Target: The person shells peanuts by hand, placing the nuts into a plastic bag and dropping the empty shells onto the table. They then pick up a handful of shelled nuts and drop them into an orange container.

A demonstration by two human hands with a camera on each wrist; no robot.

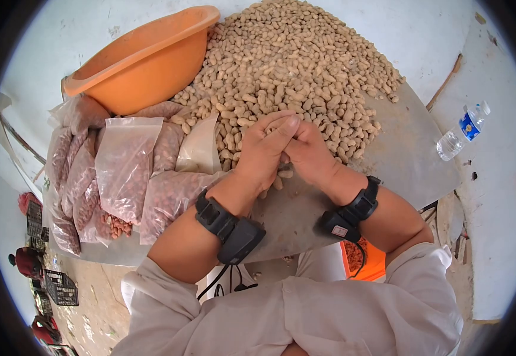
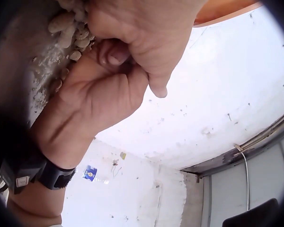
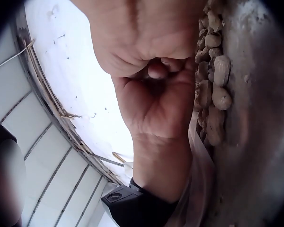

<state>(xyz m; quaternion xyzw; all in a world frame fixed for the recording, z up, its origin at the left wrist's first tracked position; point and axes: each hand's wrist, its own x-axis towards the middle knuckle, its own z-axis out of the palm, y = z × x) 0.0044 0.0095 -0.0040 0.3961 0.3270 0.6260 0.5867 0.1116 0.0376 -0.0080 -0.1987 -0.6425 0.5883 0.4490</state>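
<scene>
My left hand (image 1: 259, 151) and right hand (image 1: 312, 155) meet at the near edge of a heap of unshelled peanuts (image 1: 305, 65). The fingers of both are curled in against each other, and the left thumb lies across the top. In the left wrist view a fingertip of the right hand (image 2: 104, 97) shows in the hollow between the palms. From the right wrist view, the left hand (image 3: 154, 106) presses up against the other palm. I cannot tell what the fingers hold; the hollow is mostly hidden. A few loose peanuts (image 1: 278, 181) lie just below the hands.
Clear plastic bags (image 1: 128, 163) of reddish kernels are piled on the left of the metal table (image 1: 415, 148). An orange basin (image 1: 151, 65) leans behind them. A water bottle (image 1: 462, 132) is at the right. Below the table edge sits an orange container (image 1: 376, 264) with reddish bits.
</scene>
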